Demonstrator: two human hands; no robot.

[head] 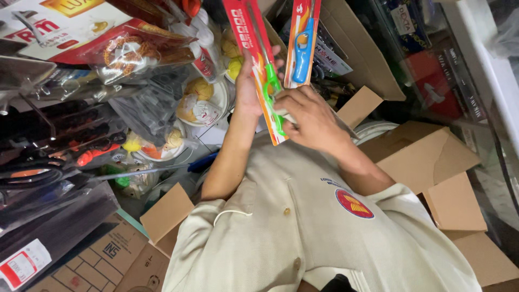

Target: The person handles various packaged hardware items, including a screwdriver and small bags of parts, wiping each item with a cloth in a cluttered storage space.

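Cluttered stockroom shelving and open cardboard boxes (432, 162) are surrounding the work. Carded green lighter (265, 70), in a red-backed pack, is standing upright at centre, with the left hand (250, 89) gripping it from behind and the right hand (311, 116) pinching its lower edge. Carded blue lighter (303, 43) is sitting just beside it, with bagged snacks (138, 51) well apart.

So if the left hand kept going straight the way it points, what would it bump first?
Probably the bag of yellow rounds in the pile just past it, though depth is unclear. The left hand points up there, holding the green lighter card.
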